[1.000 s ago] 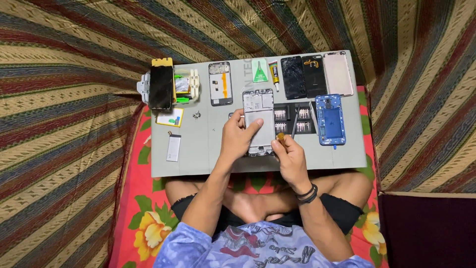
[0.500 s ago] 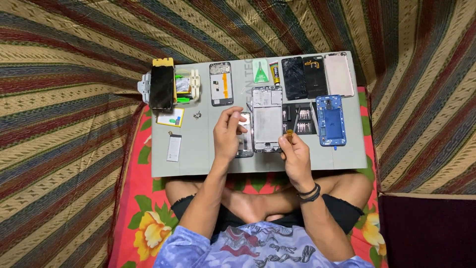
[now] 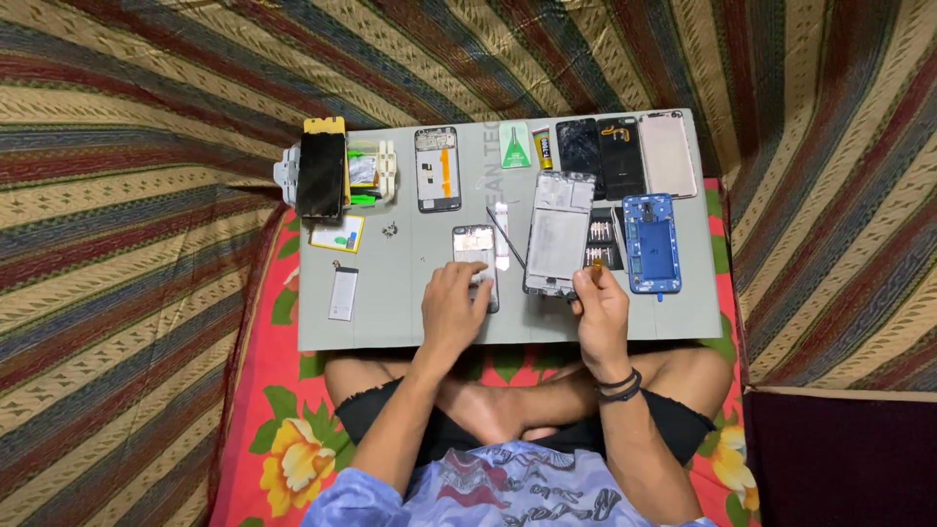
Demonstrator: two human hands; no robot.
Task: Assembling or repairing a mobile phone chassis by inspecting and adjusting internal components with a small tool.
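- The left hand (image 3: 454,307) is resting on the grey tabletop (image 3: 390,303), its fingers spread and touching the lower end of a small phone part (image 3: 475,256).
- The right hand (image 3: 600,312) is pinching a small yellowish piece (image 3: 596,265) between its fingers.
- The silver phone frame (image 3: 556,234) is lying just right of the small phone part.
- A blue phone shell (image 3: 651,242) is lying further right of that frame.

Matt grey work mat (image 3: 390,322), glossy black phone screen (image 3: 322,174), woven striped cloth (image 3: 146,146).
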